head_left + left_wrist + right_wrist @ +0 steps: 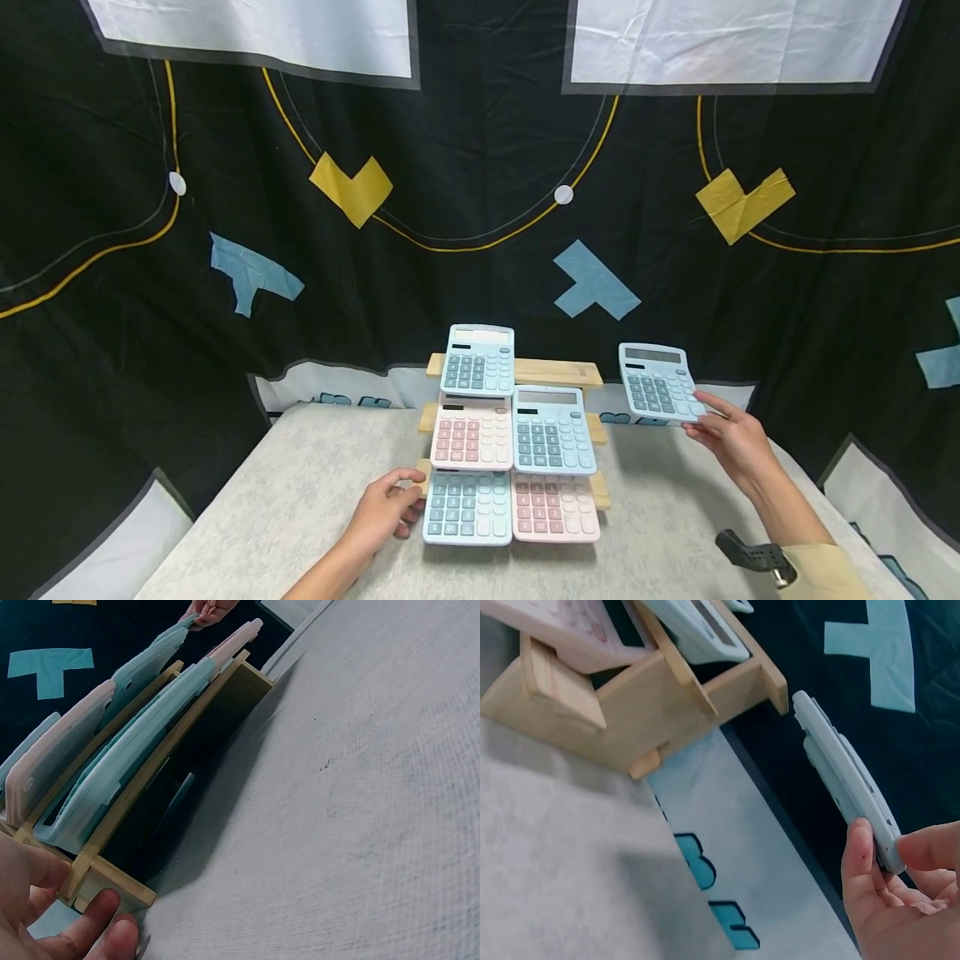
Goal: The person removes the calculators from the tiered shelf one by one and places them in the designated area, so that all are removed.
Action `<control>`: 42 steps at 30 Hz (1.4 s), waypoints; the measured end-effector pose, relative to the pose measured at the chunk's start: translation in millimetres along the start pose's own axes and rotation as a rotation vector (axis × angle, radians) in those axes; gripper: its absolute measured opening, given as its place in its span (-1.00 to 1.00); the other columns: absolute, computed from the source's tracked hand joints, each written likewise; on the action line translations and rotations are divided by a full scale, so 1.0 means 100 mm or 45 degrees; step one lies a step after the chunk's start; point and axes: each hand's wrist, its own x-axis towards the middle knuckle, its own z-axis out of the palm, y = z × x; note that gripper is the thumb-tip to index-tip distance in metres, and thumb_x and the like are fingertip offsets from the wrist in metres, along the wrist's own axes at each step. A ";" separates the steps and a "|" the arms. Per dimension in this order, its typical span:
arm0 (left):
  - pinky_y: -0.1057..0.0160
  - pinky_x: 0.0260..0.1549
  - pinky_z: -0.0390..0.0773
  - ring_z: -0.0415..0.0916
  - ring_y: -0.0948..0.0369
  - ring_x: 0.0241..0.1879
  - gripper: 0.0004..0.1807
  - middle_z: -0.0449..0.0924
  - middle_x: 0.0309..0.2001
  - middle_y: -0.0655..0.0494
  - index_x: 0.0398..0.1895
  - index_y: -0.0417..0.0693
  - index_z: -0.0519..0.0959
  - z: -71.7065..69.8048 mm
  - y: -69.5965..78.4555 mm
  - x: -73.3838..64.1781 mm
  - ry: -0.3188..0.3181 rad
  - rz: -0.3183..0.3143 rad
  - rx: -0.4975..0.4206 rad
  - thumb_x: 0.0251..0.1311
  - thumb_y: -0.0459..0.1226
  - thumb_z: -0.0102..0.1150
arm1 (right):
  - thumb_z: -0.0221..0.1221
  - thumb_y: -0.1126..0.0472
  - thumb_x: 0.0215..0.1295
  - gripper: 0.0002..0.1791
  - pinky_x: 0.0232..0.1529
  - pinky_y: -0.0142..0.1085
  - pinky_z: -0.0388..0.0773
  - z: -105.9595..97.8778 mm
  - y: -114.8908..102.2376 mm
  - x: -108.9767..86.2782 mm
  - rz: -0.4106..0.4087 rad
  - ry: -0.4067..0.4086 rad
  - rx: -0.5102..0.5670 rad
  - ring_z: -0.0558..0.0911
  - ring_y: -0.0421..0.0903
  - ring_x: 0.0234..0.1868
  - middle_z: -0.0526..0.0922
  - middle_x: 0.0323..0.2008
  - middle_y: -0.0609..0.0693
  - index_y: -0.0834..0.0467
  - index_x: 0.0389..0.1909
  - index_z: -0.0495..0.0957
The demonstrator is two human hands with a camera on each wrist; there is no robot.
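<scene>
Calculator [660, 383] in right hand [731, 442]: head view, keys [651, 392] (wrist, edge [849, 776]).

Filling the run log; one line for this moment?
wooden rack: five calculators | left hand: grips rack | right hand: holds blue calculator

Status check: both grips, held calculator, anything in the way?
Left grip holds wooden rack at lower left. Right grip pinches blue calculator by lower right corner, off the rack. Nothing visible between calculator and rack.
</scene>
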 end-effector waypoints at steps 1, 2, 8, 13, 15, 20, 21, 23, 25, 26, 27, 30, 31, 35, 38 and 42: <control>0.17 -0.51 0.60 0.56 0.12 -0.40 -0.69 0.67 -0.32 0.01 0.09 -0.12 0.58 -0.01 0.00 0.01 0.003 0.005 0.000 0.33 -0.25 0.13 | -0.10 0.39 0.53 -0.32 -0.06 -0.39 0.66 -0.01 0.00 0.01 0.000 -0.002 0.007 0.73 -0.18 -0.18 0.67 -0.18 -0.23 0.32 0.57 -0.11; 0.17 -0.51 0.60 0.57 0.12 -0.40 -0.69 0.67 -0.32 0.00 0.09 -0.12 0.58 -0.01 0.01 0.01 0.007 0.010 -0.002 0.33 -0.25 0.13 | -0.10 0.40 0.53 -0.32 -0.06 -0.39 0.67 -0.03 0.00 0.01 0.000 -0.005 0.017 0.73 -0.17 -0.19 0.68 -0.18 -0.23 0.32 0.57 -0.11; 0.17 -0.51 0.61 0.57 0.12 -0.40 -0.69 0.67 -0.34 0.02 0.09 -0.10 0.58 0.00 -0.01 0.03 0.002 0.009 -0.011 0.32 -0.24 0.14 | -0.13 0.39 0.55 -0.32 -0.07 -0.40 0.66 -0.17 0.06 0.01 0.027 -0.021 0.075 0.72 -0.17 -0.23 0.69 -0.19 -0.20 0.32 0.57 -0.17; 0.18 -0.52 0.61 0.58 0.13 -0.40 -0.68 0.68 -0.34 0.03 0.09 -0.11 0.59 0.00 -0.02 0.02 0.014 0.006 0.006 0.30 -0.24 0.15 | -0.17 0.38 0.57 -0.33 -0.04 -0.39 0.65 -0.25 0.18 -0.02 0.060 -0.005 0.028 0.69 -0.18 -0.21 0.64 -0.18 -0.23 0.31 0.58 -0.18; 0.18 -0.52 0.61 0.58 0.13 -0.40 -0.67 0.68 -0.34 0.03 0.10 -0.11 0.59 -0.01 -0.01 0.00 0.021 0.004 0.010 0.30 -0.24 0.15 | -0.17 0.38 0.57 -0.34 -0.04 -0.39 0.65 -0.27 0.22 -0.02 0.063 0.000 0.018 0.69 -0.18 -0.22 0.64 -0.18 -0.23 0.31 0.57 -0.17; 0.18 -0.51 0.61 0.58 0.12 -0.39 -0.68 0.68 -0.33 0.02 0.10 -0.12 0.59 -0.02 0.00 -0.01 0.024 0.005 0.007 0.31 -0.24 0.15 | -0.20 0.39 0.56 -0.35 -0.04 -0.38 0.66 -0.34 0.30 0.00 0.085 0.031 -0.008 0.68 -0.20 -0.22 0.63 -0.20 -0.23 0.32 0.57 -0.16; 0.18 -0.51 0.61 0.58 0.12 -0.39 -0.68 0.68 -0.33 0.02 0.09 -0.11 0.59 -0.02 0.00 -0.01 0.022 0.006 0.006 0.31 -0.24 0.14 | -0.21 0.40 0.56 -0.35 -0.04 -0.37 0.66 -0.36 0.31 0.00 0.095 0.043 -0.019 0.68 -0.20 -0.22 0.62 -0.20 -0.23 0.31 0.58 -0.17; 0.17 -0.51 0.61 0.57 0.12 -0.39 -0.68 0.68 -0.33 0.02 0.09 -0.11 0.59 -0.01 0.00 -0.02 0.016 0.010 0.005 0.32 -0.24 0.14 | -0.24 0.40 0.56 -0.35 -0.05 -0.36 0.66 -0.40 0.34 0.00 0.113 0.064 -0.044 0.68 -0.20 -0.22 0.61 -0.22 -0.25 0.31 0.58 -0.18; 0.18 -0.51 0.61 0.57 0.12 -0.39 -0.68 0.68 -0.33 0.01 0.09 -0.11 0.59 0.00 0.00 -0.02 0.012 0.012 0.002 0.32 -0.24 0.14 | -0.26 0.41 0.55 -0.35 -0.06 -0.36 0.66 -0.44 0.37 0.01 0.128 0.086 -0.055 0.68 -0.20 -0.23 0.61 -0.24 -0.25 0.31 0.58 -0.19; 0.18 -0.51 0.61 0.57 0.12 -0.39 -0.68 0.68 -0.33 0.01 0.09 -0.11 0.59 0.00 0.00 -0.02 0.010 0.013 0.000 0.32 -0.24 0.14 | -0.26 0.41 0.55 -0.35 -0.06 -0.36 0.67 -0.47 0.38 0.01 0.132 0.093 -0.059 0.68 -0.19 -0.23 0.61 -0.24 -0.25 0.32 0.58 -0.19; 0.18 -0.51 0.61 0.57 0.12 -0.39 -0.68 0.68 -0.33 0.01 0.09 -0.11 0.59 0.01 0.00 -0.02 0.009 0.013 -0.004 0.32 -0.24 0.14 | -0.27 0.41 0.55 -0.35 -0.07 -0.36 0.67 -0.49 0.39 0.01 0.134 0.098 -0.060 0.69 -0.19 -0.24 0.61 -0.25 -0.24 0.32 0.58 -0.20; 0.18 -0.52 0.61 0.57 0.12 -0.40 -0.68 0.67 -0.33 0.01 0.09 -0.12 0.59 0.01 0.00 -0.02 0.013 0.016 -0.005 0.31 -0.24 0.14 | -0.27 0.40 0.55 -0.35 -0.10 -0.38 0.66 -0.54 0.44 0.02 0.139 0.123 -0.067 0.69 -0.19 -0.26 0.62 -0.26 -0.22 0.32 0.58 -0.19; 0.18 -0.52 0.61 0.57 0.12 -0.40 -0.68 0.67 -0.33 0.01 0.09 -0.12 0.59 0.01 0.00 -0.02 0.013 0.017 -0.004 0.31 -0.25 0.14 | -0.27 0.40 0.55 -0.35 -0.11 -0.38 0.66 -0.56 0.46 0.02 0.138 0.128 -0.072 0.69 -0.18 -0.27 0.62 -0.26 -0.22 0.33 0.58 -0.20; 0.18 -0.52 0.61 0.57 0.12 -0.40 -0.68 0.67 -0.33 0.01 0.09 -0.12 0.58 0.01 0.00 -0.02 0.015 0.019 0.000 0.31 -0.25 0.14 | -0.28 0.41 0.55 -0.36 -0.16 -0.40 0.66 -0.64 0.52 0.03 0.135 0.132 -0.098 0.69 -0.20 -0.28 0.62 -0.26 -0.19 0.34 0.57 -0.19; 0.18 -0.52 0.61 0.57 0.11 -0.40 -0.68 0.67 -0.34 0.01 0.09 -0.12 0.59 0.02 -0.01 -0.02 0.015 0.020 -0.002 0.32 -0.25 0.14 | -0.30 0.42 0.54 -0.37 -0.19 -0.40 0.65 -0.70 0.58 0.04 0.131 0.122 -0.107 0.69 -0.20 -0.29 0.62 -0.27 -0.15 0.38 0.56 -0.21; 0.18 -0.52 0.61 0.57 0.12 -0.40 -0.68 0.67 -0.34 0.00 0.09 -0.11 0.59 0.02 -0.01 -0.01 0.012 0.019 -0.003 0.32 -0.24 0.14 | -0.33 0.44 0.53 -0.36 -0.21 -0.39 0.66 -0.76 0.64 0.05 0.145 0.111 -0.090 0.69 -0.19 -0.29 0.62 -0.28 -0.12 0.40 0.55 -0.25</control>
